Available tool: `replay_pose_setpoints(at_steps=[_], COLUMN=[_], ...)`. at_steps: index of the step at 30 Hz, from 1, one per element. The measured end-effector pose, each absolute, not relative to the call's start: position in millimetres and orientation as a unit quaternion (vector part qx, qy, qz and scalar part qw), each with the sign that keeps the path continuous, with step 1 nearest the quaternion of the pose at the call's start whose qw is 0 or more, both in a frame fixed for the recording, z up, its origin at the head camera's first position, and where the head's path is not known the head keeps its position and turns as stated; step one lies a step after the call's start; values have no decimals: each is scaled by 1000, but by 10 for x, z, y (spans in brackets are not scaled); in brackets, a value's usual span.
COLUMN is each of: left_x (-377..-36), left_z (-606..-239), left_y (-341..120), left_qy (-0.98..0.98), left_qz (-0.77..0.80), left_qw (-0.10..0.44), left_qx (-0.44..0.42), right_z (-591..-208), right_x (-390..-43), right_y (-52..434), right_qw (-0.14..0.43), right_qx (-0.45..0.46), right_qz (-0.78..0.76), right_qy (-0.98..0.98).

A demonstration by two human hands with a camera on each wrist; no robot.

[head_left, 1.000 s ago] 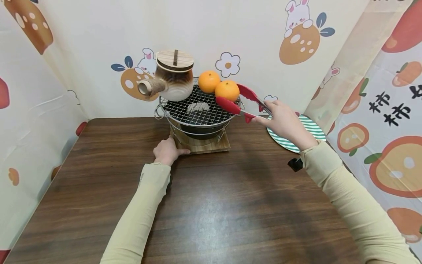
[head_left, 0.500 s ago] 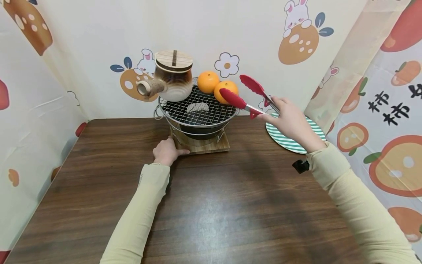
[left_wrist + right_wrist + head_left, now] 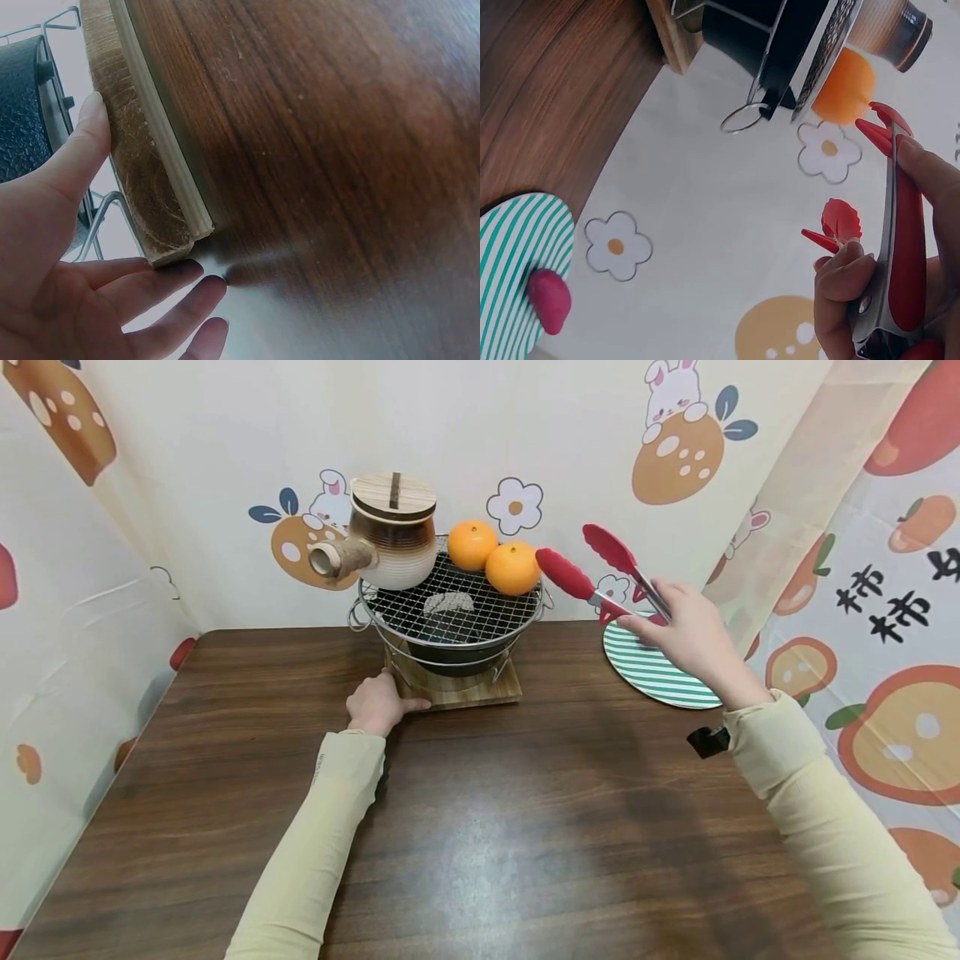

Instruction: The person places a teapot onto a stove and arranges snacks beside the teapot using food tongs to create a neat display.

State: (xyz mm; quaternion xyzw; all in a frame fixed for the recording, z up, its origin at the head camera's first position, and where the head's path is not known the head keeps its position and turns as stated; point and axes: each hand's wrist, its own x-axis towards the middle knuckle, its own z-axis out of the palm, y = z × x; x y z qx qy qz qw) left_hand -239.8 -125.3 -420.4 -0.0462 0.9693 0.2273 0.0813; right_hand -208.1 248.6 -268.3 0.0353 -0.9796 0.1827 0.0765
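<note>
1. R hand [image 3: 693, 635] grips the handles of the red silicone-tipped metal tongs [image 3: 600, 572], fingers curled round them; tong arms spread apart, nothing between the tips.
2. Tongs' long axis runs from R hand up and to its left; the tips point at the nearer orange mandarin [image 3: 513, 568], which lies just beyond the lower tip, apart from it, not touching.
3. 2nd orange mandarin [image 3: 472, 545] sits behind and left of the 1st, further from R hand; the two fruits look to touch.
4. Both fruits rest on the round wire grill mesh [image 3: 450, 602], on the side nearest R hand, so R hand w/ tongs is clearly the closer one to them.
5. L hand [image 3: 378, 703] lies flat against the near-left corner of the square wooden base board [image 3: 142, 187] under the grill; thumb along its edge, fingers relaxed on the dark brown wooden table [image 3: 480, 827], gripping nothing.
6. Beyond L hand, on the mesh's far-left: brown-and-cream ceramic pot w/ wooden lid [image 3: 392, 531], side handle pointing left.
7. Under and right of R hand: green-white striped round plate [image 3: 652, 672], flat on the table.
</note>
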Motion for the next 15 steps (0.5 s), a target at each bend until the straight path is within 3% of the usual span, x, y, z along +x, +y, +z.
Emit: replay_pose_setpoints(at_steps=[15], left_x=[-2396], left_z=[-4220], left_y=[-1262], left_qy=[972], left_qz=[220], left_qw=[72], left_qx=[-45], right_z=[-2879], right_x=[-2085], right_y=[2932], right_qw=[89], right_qx=[-5], right_qz=[163], right_qy=[-983])
